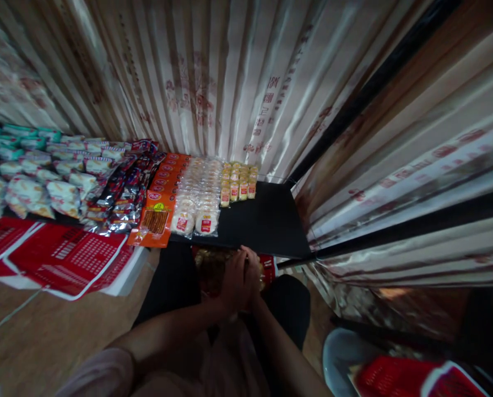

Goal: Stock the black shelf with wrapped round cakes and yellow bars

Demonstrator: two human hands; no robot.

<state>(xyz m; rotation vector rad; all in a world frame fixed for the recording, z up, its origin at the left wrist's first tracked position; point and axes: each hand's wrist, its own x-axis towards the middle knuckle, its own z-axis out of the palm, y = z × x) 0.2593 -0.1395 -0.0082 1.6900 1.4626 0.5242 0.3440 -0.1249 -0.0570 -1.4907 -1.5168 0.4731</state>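
My left hand [232, 282] and my right hand [252, 271] are pressed together above my lap, just in front of the black shelf's [266, 220] near edge. Their fingers are closed against each other; the dim light hides anything between them. Below them, between my knees, is an opened red container [267, 270] with shiny goldish packets [209, 264] inside. On the shelf beyond stand rows of small yellow packs [238, 182]. Left of these lie round white wafer packs [206, 221] in clear wrap and orange snack bags [155, 218].
Dark blue packets [124, 193], white snack bags [64, 196] and green bags [6, 143] fill the shelf's left part. A red-and-white box [81, 256] stands below. Dark poles [353, 116] and a printed curtain [238, 82] border the shelf. A pale tub [332, 353] sits lower right.
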